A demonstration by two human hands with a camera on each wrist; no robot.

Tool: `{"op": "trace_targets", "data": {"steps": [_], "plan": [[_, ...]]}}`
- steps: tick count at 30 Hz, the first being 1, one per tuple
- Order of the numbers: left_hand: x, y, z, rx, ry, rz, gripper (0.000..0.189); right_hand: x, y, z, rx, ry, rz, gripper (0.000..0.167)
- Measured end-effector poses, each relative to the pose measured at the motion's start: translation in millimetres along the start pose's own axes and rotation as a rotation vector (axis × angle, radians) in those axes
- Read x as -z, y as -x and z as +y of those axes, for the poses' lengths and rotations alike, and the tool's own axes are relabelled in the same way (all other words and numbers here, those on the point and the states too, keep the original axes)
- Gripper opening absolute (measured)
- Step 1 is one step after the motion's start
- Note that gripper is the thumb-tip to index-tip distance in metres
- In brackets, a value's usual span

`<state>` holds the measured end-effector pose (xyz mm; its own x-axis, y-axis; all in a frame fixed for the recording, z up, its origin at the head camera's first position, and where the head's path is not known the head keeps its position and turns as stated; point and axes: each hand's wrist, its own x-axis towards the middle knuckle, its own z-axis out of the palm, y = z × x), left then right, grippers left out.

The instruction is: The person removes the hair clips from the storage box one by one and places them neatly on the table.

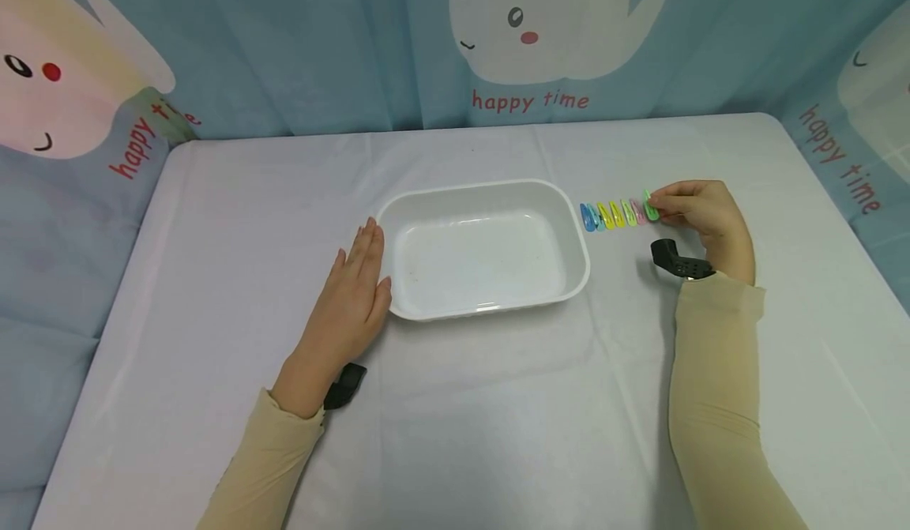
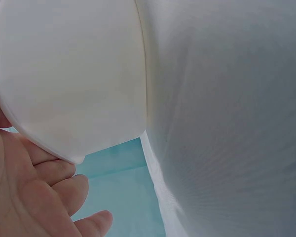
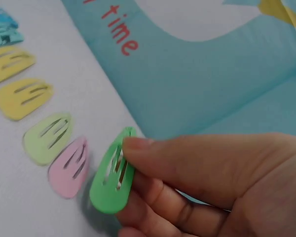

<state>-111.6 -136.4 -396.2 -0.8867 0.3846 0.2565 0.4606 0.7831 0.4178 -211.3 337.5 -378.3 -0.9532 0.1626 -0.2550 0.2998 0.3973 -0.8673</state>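
Observation:
Between thumb and fingers my right hand (image 1: pixel 700 208) pinches a bright green snap hair clip (image 3: pixel 112 177), at the right end of a row of clips. Beside it lie a pink clip (image 3: pixel 70 169), a pale green clip (image 3: pixel 47 139), two yellow clips (image 3: pixel 24 98) and blue ones (image 3: pixel 2 24) at the far end. My left hand (image 1: pixel 346 297) rests with fairly straight fingers against the left side of a white rectangular dish (image 1: pixel 490 307). In the left wrist view its fingers touch the dish's rim, and the dish's outer wall (image 2: pixel 74 74) fills the upper left.
A white cloth (image 1: pixel 483 419) covers the table. Blue curtains (image 1: pixel 320 48) with printed cartoon figures and red lettering hang along its back and sides. The dish stands just left of the clip row. Black wrist cameras (image 1: pixel 678 261) are on both wrists.

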Motion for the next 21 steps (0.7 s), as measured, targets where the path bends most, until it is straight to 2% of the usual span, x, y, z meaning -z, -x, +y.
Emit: {"op": "trace_targets", "data": {"steps": [4,7,10,21], "plan": [[0.1,-0.3,0.1,0.002,0.003,0.0,0.058,-2.0,-0.4,-0.3,-0.012,0.105,0.04,0.025],[0.2,-0.5,0.2,0.007,0.006,-0.006,0.058,-4.2,-1.1,-1.0,-0.029,0.15,0.058,0.013],[0.1,-0.5,0.3,0.01,0.004,-0.008,0.058,-6.4,-1.8,-1.9,-0.041,0.168,0.068,0.009],[-0.2,-0.1,0.2,0.008,0.008,-0.001,0.058,-8.0,-1.2,-3.5,-0.044,0.198,0.073,0.011]]}}
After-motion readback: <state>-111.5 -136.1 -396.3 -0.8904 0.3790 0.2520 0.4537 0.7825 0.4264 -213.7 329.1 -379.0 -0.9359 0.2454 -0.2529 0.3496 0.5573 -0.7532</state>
